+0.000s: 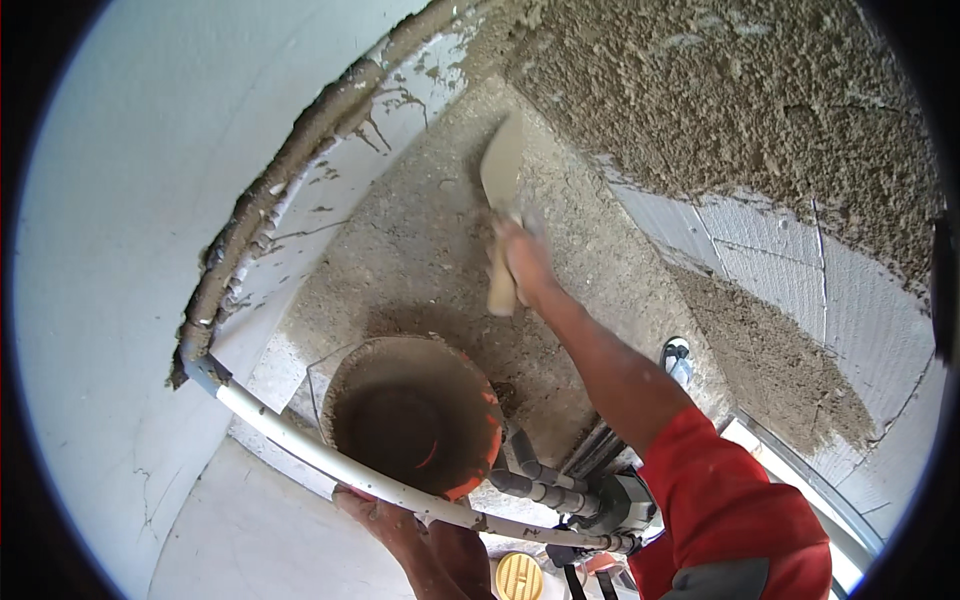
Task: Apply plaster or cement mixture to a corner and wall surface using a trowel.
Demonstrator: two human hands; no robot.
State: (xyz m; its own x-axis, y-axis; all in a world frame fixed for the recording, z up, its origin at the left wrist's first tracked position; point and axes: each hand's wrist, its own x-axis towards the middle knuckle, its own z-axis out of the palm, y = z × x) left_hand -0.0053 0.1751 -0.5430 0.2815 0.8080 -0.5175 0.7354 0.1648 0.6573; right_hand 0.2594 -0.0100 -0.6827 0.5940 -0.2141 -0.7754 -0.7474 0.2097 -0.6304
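In my right hand (520, 255) is a trowel with a pale wooden handle (501, 285) and a mortar-coated blade (500, 160), slightly blurred, held over the rough concrete floor (380, 250). Below it sits an orange bucket (480, 460), grey inside, with a wire handle and some dark material in the bottom. My left hand (375, 510) is at the bucket's lower side, partly behind a white pipe (280, 430) that crosses in front of it; its fingers look curled, but what they grip is hidden.
A mortared pipe channel (280, 180) follows the left wall (120, 250). The right wall shows rough mortar (720, 90) and bare white blocks (770, 260). Grey pipe fittings and a machine (615, 500), a light-coloured shoe (678, 360) and a yellow round lid (520, 575) are at lower right.
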